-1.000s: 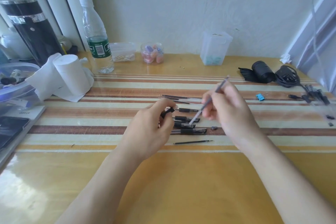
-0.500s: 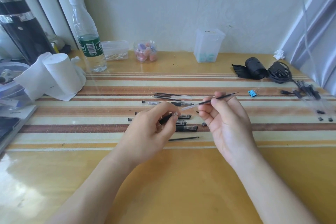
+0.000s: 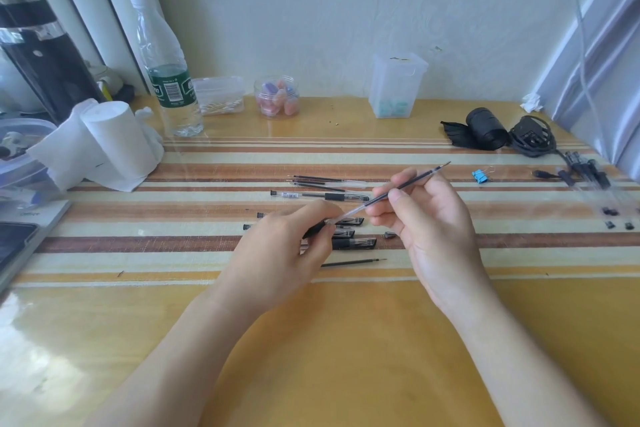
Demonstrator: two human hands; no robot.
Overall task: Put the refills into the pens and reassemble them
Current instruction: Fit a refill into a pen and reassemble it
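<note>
My right hand [image 3: 426,218] pinches a black refill [image 3: 412,181], its tip pointing up and to the right. The refill's clear lower end meets the pen barrel [image 3: 317,228] that my left hand [image 3: 287,246] grips by its black sleeve. Behind the hands lie several capped pen parts [image 3: 353,242] on the striped mat. One loose refill [image 3: 353,262] lies just in front of them. An assembled pen [image 3: 318,196] and several thin refills [image 3: 322,180] lie farther back.
A water bottle [image 3: 166,76], paper roll [image 3: 110,146], small jar [image 3: 277,97] and clear box [image 3: 396,87] line the back. A blue clip [image 3: 479,176], black roll [image 3: 483,128] and more pens [image 3: 585,170] sit at the right. A small black cap [image 3: 389,235] lies near my right hand.
My right hand has swung the refill from steeply tilted to nearly level, bringing its clear end to the barrel in my left hand. The hands have come closer together.
</note>
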